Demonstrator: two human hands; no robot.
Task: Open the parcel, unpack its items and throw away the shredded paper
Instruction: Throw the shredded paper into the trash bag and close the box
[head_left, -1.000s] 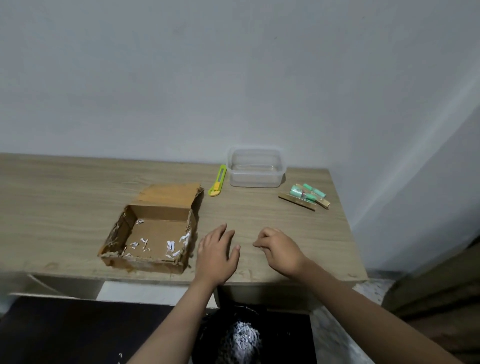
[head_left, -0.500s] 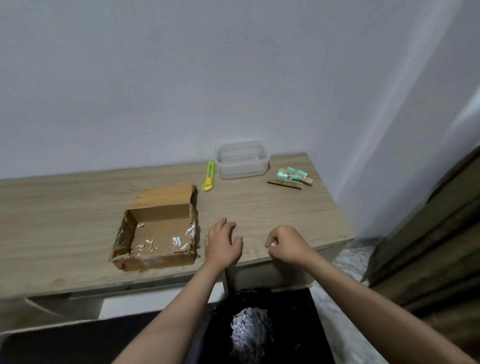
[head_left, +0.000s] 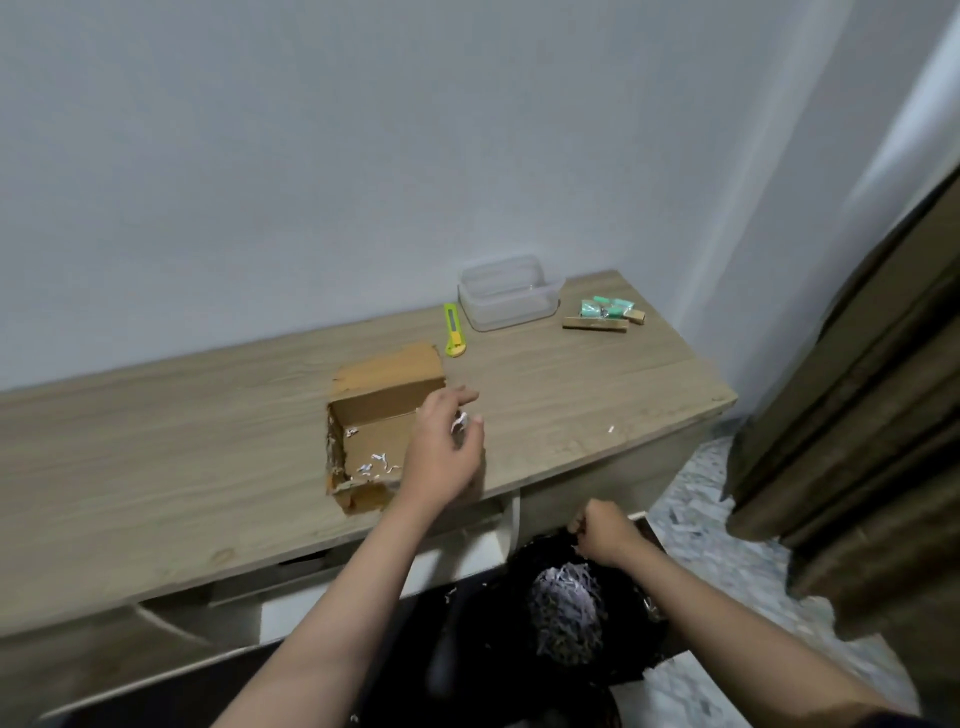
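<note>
Over the open parcel (head_left: 374, 431), left hand (head_left: 441, 452) — fingers pinching paper shreds (head_left: 460, 422), right hand (head_left: 602, 530) fisted above black bin bag (head_left: 498, 613)

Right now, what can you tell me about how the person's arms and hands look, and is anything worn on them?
Both forearms are bare. The left hand and the right hand show no gloves, rings or watch. Only a dark bit of cloth, perhaps a sleeve, shows at the picture's bottom right corner.

Two bare forearms, no sleeves, watch or rings visible; hands (head_left: 441, 457) uncovered, no gloves.
</note>
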